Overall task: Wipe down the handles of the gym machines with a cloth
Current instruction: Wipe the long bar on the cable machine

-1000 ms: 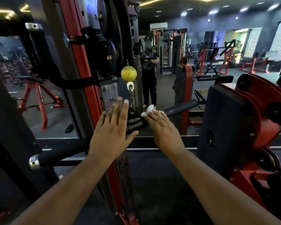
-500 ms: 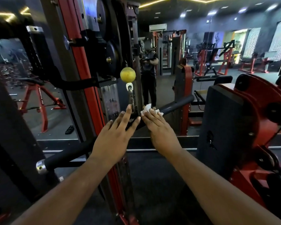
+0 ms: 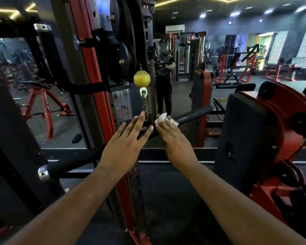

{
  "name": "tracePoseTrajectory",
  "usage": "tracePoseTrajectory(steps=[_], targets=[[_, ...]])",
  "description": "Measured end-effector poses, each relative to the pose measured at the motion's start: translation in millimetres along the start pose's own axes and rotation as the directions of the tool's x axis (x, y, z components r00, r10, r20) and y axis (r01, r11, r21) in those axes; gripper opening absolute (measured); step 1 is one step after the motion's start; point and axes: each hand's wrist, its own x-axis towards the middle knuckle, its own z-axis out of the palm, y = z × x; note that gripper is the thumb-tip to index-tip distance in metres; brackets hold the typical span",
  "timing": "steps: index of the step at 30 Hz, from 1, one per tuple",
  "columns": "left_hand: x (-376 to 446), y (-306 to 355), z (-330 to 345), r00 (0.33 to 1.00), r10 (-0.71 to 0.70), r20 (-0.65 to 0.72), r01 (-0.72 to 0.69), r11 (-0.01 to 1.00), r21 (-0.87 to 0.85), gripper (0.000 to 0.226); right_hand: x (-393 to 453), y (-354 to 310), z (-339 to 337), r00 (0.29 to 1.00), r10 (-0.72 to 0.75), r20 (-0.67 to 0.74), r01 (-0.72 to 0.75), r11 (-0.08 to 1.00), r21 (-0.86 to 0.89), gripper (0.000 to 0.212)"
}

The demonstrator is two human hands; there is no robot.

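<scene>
At frame centre, our right hand [image 3: 173, 137] presses the soft, light cloth [image 3: 162, 119] flat-fingered onto the rigid bar handle [image 3: 193, 114], while our left hand [image 3: 124, 145], 4 fingers spread, hovers beside it, gripping nothing.

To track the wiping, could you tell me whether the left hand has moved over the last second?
Yes: the left hand has shifted right, away from the 14 label and toward the hanging clip.
</scene>
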Motion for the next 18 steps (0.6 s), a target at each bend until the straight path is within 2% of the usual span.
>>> tracePoseTrajectory(steps=[1,3,6,8,11,13,18], targets=[[0,0,0,1.0,0.003,-0.002,-0.003,1.0,0.016,0.083,0,1,2,0.999,-0.037,0.023,0.037,0.999,-0.008,0.06],[-1,-1,0,1.0,0.01,-0.007,-0.009,0.999,0.042,0.083,1,16,-1,1.0,-0.021,0.014,0.021,1.0,-0.01,0.063],[-3,-2,0,1.0,0.01,0.011,-0.01,0.999,0.048,0.088,5,55,-16,0.99,0.138,-0.036,-0.14,0.989,-0.049,0.068],[-7,-1,-1,0.999,0.019,0.036,-0.021,0.998,0.052,0.089,10,77,-29,0.961,0.27,-0.052,-0.273,0.958,-0.082,0.059],[-14,2,-1,0.999,0.04,0.02,-0.041,0.998,0.055,0.083,14,71,-34,0.933,0.355,-0.06,-0.356,0.934,-0.023,0.054],[-16,5,0,0.999,0.042,0.012,-0.043,0.997,0.067,0.08,10,44,-28,0.958,0.286,-0.035,-0.285,0.958,0.024,0.057],[-18,10,-2,0.998,0.058,0.028,-0.06,0.996,0.063,0.074,0,0,-7,0.999,-0.011,0.031,0.01,1.0,0.03,0.055]])
